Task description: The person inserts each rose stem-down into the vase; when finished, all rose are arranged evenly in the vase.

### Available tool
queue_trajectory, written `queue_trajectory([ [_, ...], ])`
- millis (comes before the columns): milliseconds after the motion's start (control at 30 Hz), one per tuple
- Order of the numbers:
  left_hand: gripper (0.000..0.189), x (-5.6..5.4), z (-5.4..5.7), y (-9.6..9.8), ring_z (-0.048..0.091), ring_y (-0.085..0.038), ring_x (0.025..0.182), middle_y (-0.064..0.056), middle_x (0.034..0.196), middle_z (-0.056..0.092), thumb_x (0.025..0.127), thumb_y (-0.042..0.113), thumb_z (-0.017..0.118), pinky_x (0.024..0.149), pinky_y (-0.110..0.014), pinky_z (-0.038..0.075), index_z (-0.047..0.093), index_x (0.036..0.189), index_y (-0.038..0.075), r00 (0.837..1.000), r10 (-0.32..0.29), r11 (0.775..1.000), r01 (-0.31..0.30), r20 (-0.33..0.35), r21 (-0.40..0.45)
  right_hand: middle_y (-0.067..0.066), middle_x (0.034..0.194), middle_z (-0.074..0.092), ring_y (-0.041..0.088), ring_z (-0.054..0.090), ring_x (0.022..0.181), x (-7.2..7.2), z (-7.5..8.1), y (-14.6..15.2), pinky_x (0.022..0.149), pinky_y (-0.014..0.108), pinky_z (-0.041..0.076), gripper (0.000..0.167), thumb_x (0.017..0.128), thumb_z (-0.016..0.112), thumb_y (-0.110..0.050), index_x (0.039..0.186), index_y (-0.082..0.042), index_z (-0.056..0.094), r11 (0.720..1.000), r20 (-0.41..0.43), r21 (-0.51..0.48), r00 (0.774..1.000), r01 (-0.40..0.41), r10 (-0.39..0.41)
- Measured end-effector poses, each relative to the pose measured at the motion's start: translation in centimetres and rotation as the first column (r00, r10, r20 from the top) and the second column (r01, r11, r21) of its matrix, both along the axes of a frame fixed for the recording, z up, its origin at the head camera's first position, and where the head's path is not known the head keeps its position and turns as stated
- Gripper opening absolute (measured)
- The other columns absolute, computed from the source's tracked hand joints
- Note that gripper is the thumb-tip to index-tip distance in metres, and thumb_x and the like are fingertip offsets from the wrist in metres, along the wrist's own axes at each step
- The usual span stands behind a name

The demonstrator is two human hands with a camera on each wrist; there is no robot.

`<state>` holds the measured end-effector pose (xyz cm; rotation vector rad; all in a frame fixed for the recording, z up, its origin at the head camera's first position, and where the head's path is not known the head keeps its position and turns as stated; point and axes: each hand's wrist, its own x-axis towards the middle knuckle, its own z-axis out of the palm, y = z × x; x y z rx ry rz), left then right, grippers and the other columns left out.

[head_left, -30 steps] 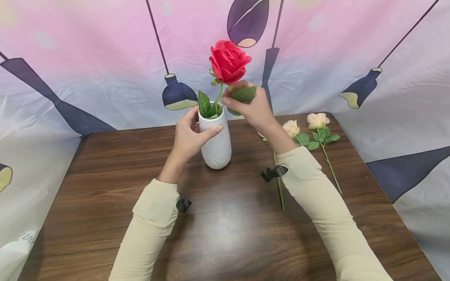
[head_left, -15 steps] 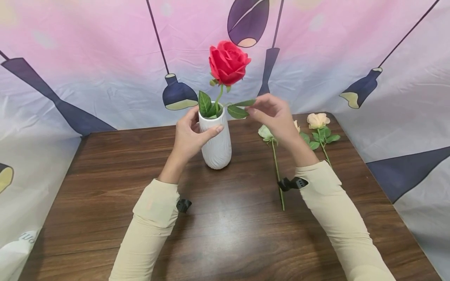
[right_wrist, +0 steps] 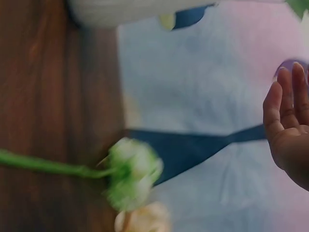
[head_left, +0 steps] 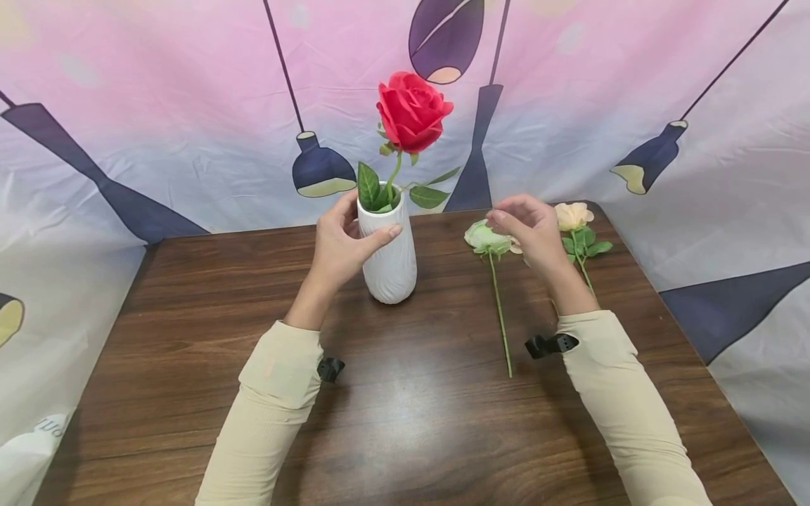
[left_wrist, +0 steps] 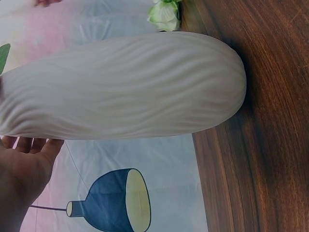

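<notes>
A white ribbed vase (head_left: 389, 263) stands upright on the table, and my left hand (head_left: 344, 242) grips it near the rim, thumb across the front. In the left wrist view the vase (left_wrist: 125, 87) fills the middle, with several fingers of the left hand (left_wrist: 26, 169) against its side. A red rose (head_left: 414, 112) rises from the vase mouth; its leaves (head_left: 428, 197) spread out to the right. My right hand (head_left: 528, 228) hovers above the lying flowers, fingers loosely bent and holding nothing. Below it lies a pale green-white rose (head_left: 487, 237), also in the right wrist view (right_wrist: 133, 171).
A peach rose (head_left: 572, 216) lies at the table's back right. Another peach bloom (right_wrist: 145, 218) is mostly hidden behind my right hand in the head view. The dark wooden table (head_left: 405, 422) meets a printed cloth backdrop (head_left: 209, 161) behind.
My right hand has let go of the red rose's leaves and moved right and down, over the pale green rose. The left hand and the vase have stayed put.
</notes>
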<state>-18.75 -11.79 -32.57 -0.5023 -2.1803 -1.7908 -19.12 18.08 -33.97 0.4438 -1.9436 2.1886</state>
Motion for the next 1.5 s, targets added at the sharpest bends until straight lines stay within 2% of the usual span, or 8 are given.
queue_trajectory([
  [200,0.062,0.0,0.0,0.1,0.065,-0.009,0.104,-0.015,0.122,0.07,0.079,0.008,0.085,0.09,-0.022,0.059,0.061,0.136,0.005,1.0,-0.006,1.0,0.006,0.005,-0.001,-0.012,0.084,0.074,0.001,0.072,0.08,-0.9,-3.2,2.1,0.076,0.016,0.06,0.025,0.099,0.058,0.001,0.091,-0.02,0.068,0.999,0.166,0.046,0.986,0.021,-0.029],
  [433,0.062,0.0,0.1,0.0,0.066,-0.009,0.104,-0.015,0.122,0.069,0.079,0.007,0.085,0.089,-0.021,0.059,0.061,0.136,0.005,1.0,-0.006,1.0,0.006,0.009,0.008,-0.017,0.086,0.073,0.0,0.07,0.08,-1.7,-6.8,3.7,0.079,0.017,0.06,0.008,0.1,0.058,-0.005,0.106,-0.007,0.063,0.983,0.369,0.184,0.928,-0.021,-0.049],
  [733,0.062,0.0,0.1,0.1,0.066,-0.008,0.104,-0.016,0.122,0.069,0.079,0.006,0.085,0.088,-0.02,0.059,0.061,0.136,0.004,1.0,-0.011,1.0,0.011,0.002,0.011,-0.014,0.085,0.066,0.0,0.065,0.076,-2.5,-9.8,4.3,0.075,0.014,0.058,0.035,0.1,0.057,-0.008,0.128,0.013,0.05,0.942,0.521,0.313,0.851,-0.119,-0.066],
  [967,0.062,0.1,0.1,0.1,0.065,-0.008,0.103,-0.016,0.122,0.07,0.079,0.006,0.085,0.088,-0.02,0.058,0.06,0.136,0.004,1.0,-0.007,1.0,0.007,0.0,0.01,-0.004,0.088,0.07,-0.002,0.064,0.072,-2.5,-10.1,3.8,0.073,0.013,0.057,0.042,0.099,0.06,-0.009,0.13,0.018,0.052,0.902,0.488,0.419,0.863,-0.104,-0.127],
  [1133,0.062,0.2,0.0,0.0,0.065,-0.009,0.104,-0.016,0.123,0.069,0.08,0.006,0.084,0.088,-0.02,0.058,0.06,0.136,0.004,1.0,-0.004,1.0,0.004,0.003,0.003,0.023,0.109,0.073,-0.005,0.061,0.075,-2.6,-10.1,3.5,0.074,0.013,0.053,0.043,0.096,0.064,-0.014,0.128,0.014,0.059,0.806,0.432,0.579,0.885,-0.122,-0.176],
  [1233,0.061,0.2,0.0,0.0,0.065,-0.009,0.105,-0.016,0.123,0.069,0.08,0.006,0.084,0.088,-0.02,0.058,0.061,0.136,0.005,1.0,-0.006,1.0,0.006,0.004,0.003,0.027,0.117,0.072,-0.004,0.059,0.077,-2.6,-10.2,3.6,0.074,0.013,0.05,0.043,0.094,0.065,-0.015,0.128,0.012,0.061,0.761,0.413,0.635,0.891,-0.133,-0.19],
  [1367,0.061,0.1,0.0,0.0,0.065,-0.009,0.104,-0.016,0.122,0.069,0.08,0.007,0.085,0.088,-0.02,0.058,0.061,0.136,0.005,1.0,-0.01,1.0,0.01,-0.001,0.012,0.029,0.121,0.07,-0.006,0.06,0.078,-2.7,-10.5,3.7,0.075,0.011,0.051,0.044,0.095,0.063,-0.01,0.132,0.013,0.058,0.779,0.446,0.606,0.88,-0.16,-0.165],
  [1500,0.061,0.1,0.0,0.1,0.065,-0.009,0.104,-0.016,0.121,0.07,0.08,0.007,0.085,0.088,-0.02,0.058,0.061,0.136,0.004,1.0,-0.01,1.0,0.01,-0.007,0.019,0.035,0.132,0.062,-0.009,0.06,0.078,-2.7,-10.5,3.7,0.077,0.009,0.052,0.047,0.097,0.059,-0.007,0.139,0.015,0.051,0.828,0.498,0.526,0.86,-0.196,-0.113],
])
